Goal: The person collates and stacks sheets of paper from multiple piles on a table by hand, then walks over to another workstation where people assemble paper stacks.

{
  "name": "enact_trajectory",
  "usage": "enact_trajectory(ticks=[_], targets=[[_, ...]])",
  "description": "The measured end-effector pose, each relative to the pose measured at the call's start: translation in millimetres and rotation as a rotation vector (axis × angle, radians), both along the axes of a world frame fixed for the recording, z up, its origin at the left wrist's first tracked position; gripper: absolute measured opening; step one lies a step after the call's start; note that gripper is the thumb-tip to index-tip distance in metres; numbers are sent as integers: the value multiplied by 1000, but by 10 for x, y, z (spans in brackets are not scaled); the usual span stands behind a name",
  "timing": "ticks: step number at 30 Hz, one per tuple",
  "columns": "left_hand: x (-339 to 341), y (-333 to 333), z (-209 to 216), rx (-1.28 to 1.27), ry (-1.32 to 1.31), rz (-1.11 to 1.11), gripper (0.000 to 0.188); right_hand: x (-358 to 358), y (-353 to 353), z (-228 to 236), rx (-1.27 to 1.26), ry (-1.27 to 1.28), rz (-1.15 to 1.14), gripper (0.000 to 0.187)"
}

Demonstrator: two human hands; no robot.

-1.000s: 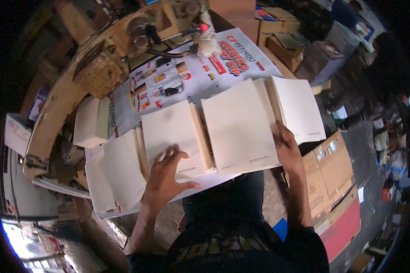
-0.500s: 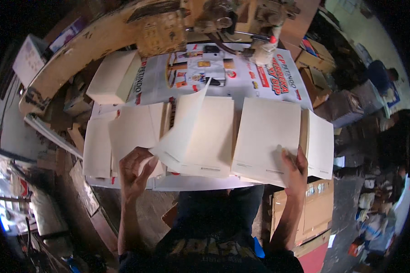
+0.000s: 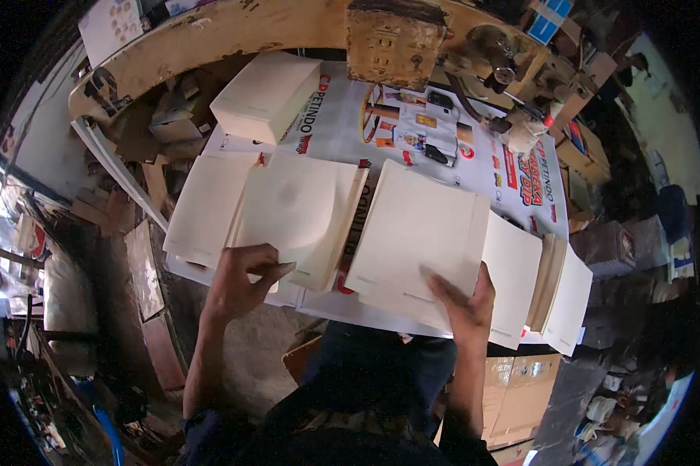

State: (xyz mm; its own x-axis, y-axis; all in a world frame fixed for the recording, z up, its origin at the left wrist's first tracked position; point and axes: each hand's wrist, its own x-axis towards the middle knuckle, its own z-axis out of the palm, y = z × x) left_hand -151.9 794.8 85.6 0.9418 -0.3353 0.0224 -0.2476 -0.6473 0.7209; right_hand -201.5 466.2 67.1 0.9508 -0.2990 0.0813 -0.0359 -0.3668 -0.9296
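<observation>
Cream paper sheets lie in a row of several stacks across the table. My left hand [image 3: 247,281] is at the near edge of the second stack from the left [image 3: 284,194], thumb and fingers pinching the corner of its top sheet, which bows upward. My right hand [image 3: 465,304] grips sheets at the near right of the middle stack [image 3: 420,217], thumb on top and the other fingers around the edge, partly hidden. Beside it lie the fourth stack [image 3: 513,272] and, farther right, the last stack [image 3: 572,303]. The leftmost stack [image 3: 204,206] is left of my left hand.
A tall block of paper [image 3: 266,93] stands at the far left of the table, on a printed banner [image 3: 338,116]. Behind are a worn wooden box [image 3: 395,40] and a curved wooden beam [image 3: 288,27]. A cardboard box [image 3: 517,396] sits below the table's near right.
The view has turned. My right hand has moved left from the fourth stack to the middle one. The sheet raised beside my left hand is down, and that hand now pinches at the second stack.
</observation>
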Motion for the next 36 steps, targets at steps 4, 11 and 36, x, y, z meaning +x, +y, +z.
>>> enact_trajectory(ticks=[4,11,36], targets=[[-88,97,-107,-262,186,373,17,18,-48,-152,382,-18,-83,48],[-201,42,-424,-1000,6,604,18,-99,224,360,181,-94,-184,57],[550,849,-506,-448,-39,516,35,85,1125,-15,808,161,653,54]])
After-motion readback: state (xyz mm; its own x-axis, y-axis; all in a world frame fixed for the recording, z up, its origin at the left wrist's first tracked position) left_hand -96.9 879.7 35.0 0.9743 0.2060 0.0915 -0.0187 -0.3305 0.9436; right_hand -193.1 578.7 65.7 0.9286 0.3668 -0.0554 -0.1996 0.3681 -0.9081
